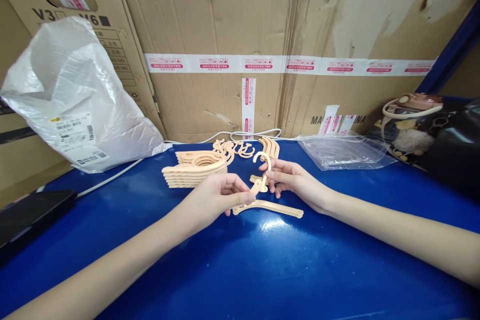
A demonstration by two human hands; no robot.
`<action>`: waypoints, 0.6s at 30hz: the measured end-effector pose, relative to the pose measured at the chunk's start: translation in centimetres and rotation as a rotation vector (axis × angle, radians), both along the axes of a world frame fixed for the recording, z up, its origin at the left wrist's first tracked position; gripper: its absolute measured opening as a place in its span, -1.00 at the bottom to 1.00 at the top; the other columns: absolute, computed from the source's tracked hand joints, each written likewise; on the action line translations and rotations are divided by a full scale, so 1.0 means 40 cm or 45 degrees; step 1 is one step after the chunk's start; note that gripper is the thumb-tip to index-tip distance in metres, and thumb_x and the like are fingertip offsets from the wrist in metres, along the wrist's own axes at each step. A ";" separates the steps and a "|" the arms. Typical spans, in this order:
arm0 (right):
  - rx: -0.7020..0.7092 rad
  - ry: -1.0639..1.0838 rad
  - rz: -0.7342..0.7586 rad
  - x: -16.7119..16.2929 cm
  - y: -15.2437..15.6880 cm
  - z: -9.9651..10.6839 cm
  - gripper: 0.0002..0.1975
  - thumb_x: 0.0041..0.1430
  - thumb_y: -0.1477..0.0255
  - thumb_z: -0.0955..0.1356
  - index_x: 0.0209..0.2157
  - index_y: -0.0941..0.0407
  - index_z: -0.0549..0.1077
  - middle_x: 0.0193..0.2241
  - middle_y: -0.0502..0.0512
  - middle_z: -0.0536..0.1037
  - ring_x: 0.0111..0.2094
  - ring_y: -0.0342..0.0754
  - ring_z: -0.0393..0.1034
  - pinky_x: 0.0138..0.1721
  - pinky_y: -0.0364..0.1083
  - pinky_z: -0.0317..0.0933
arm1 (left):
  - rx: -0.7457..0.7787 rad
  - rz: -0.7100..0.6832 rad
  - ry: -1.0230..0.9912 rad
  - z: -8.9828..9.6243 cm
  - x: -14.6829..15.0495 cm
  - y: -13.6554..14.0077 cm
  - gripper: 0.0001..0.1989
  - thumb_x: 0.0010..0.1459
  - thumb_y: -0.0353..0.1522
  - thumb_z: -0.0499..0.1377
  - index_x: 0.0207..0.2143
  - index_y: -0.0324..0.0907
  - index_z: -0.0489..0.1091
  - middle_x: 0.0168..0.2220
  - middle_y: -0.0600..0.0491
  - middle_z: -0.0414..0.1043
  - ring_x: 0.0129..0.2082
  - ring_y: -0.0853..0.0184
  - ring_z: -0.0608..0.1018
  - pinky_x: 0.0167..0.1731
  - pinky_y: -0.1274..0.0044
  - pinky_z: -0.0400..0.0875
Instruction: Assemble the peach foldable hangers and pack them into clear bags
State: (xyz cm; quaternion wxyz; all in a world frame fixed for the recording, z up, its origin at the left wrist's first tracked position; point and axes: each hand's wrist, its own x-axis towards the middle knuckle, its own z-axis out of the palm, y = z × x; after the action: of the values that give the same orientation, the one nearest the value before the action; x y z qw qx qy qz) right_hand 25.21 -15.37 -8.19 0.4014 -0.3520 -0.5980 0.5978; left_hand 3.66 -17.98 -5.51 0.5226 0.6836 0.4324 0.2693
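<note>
Pinched in my right hand [296, 178] is a cream plastic hanger hook [268, 161], upright with its curve to the left. My left hand [228, 193] grips a cream hanger arm [257, 187] whose end meets the base of the hook; most of the arm is hidden by my fingers. Just below both hands, a loose hanger arm [279, 206] lies on the blue table. Beyond my left hand is a stack of hanger arms [187, 176]. Several loose hooks [234, 149] lie behind it, with more hanger arms [270, 146] to their right.
A white plastic parcel bag [75, 95] leans at the left, near a black device [35, 222] and a white cable [112, 178]. Tall cardboard boxes [217, 100] form the back. A clear plastic bag [341, 152] and a dark bag [450, 140] sit at the right.
</note>
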 end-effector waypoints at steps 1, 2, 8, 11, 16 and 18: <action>0.003 0.013 0.001 -0.001 0.001 -0.004 -0.69 0.10 0.33 0.42 -0.14 0.16 0.40 -0.44 -0.03 0.45 -0.48 -0.23 0.33 -0.49 -0.22 0.26 | -0.002 0.008 0.008 0.002 0.000 0.001 -0.70 -0.05 -0.16 0.28 -0.45 -0.23 0.39 -0.52 0.12 0.40 -0.55 0.45 0.37 -0.55 0.61 0.21; 0.005 0.024 0.003 -0.001 0.001 -0.007 -0.68 0.10 0.34 0.42 -0.12 0.16 0.39 -0.45 -0.04 0.45 -0.49 -0.23 0.33 -0.50 -0.22 0.26 | -0.003 0.012 0.017 0.003 0.000 0.001 -0.70 -0.05 -0.17 0.28 -0.44 -0.24 0.40 -0.52 0.12 0.41 -0.54 0.45 0.37 -0.55 0.61 0.21; 0.011 0.045 -0.032 0.003 0.002 -0.012 -0.63 0.08 0.35 0.43 -0.09 0.16 0.39 -0.51 -0.07 0.43 -0.52 -0.23 0.30 -0.53 -0.23 0.24 | 0.064 -0.020 0.087 0.000 0.004 0.000 -0.73 -0.01 -0.18 0.21 -0.43 -0.23 0.38 -0.49 0.12 0.38 -0.52 0.43 0.36 -0.57 0.62 0.19; 0.012 0.052 -0.050 0.003 0.000 -0.010 -0.63 0.07 0.34 0.44 -0.10 0.16 0.39 -0.49 -0.04 0.45 -0.52 -0.23 0.30 -0.52 -0.22 0.25 | 0.240 -0.038 0.103 -0.002 0.005 -0.001 -0.72 0.09 -0.17 0.13 -0.38 -0.22 0.39 -0.47 0.11 0.39 -0.48 0.41 0.39 -0.54 0.61 0.22; -0.024 0.075 -0.090 0.000 -0.006 -0.005 -0.63 0.04 0.35 0.45 -0.11 0.14 0.39 -0.50 -0.04 0.45 -0.52 -0.22 0.31 -0.50 -0.21 0.26 | 0.419 -0.077 0.163 -0.006 0.007 -0.007 -0.76 0.18 -0.23 0.08 -0.29 -0.22 0.41 -0.33 0.06 0.44 -0.29 0.32 0.46 -0.33 0.55 0.32; -0.044 0.095 -0.106 -0.001 -0.007 -0.003 -0.61 0.02 0.37 0.46 -0.10 0.14 0.39 -0.52 -0.06 0.44 -0.53 -0.22 0.30 -0.50 -0.21 0.26 | 0.447 -0.076 0.148 -0.010 0.009 -0.011 -0.79 0.21 -0.27 0.05 -0.26 -0.21 0.39 -0.32 0.06 0.43 -0.28 0.32 0.47 -0.29 0.54 0.34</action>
State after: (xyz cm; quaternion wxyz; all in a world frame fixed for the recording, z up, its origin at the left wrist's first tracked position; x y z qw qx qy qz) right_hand 25.17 -15.65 -8.30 0.4418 -0.3609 -0.5570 0.6036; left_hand 4.03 -18.42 -5.91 0.3773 0.7913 0.3876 0.2851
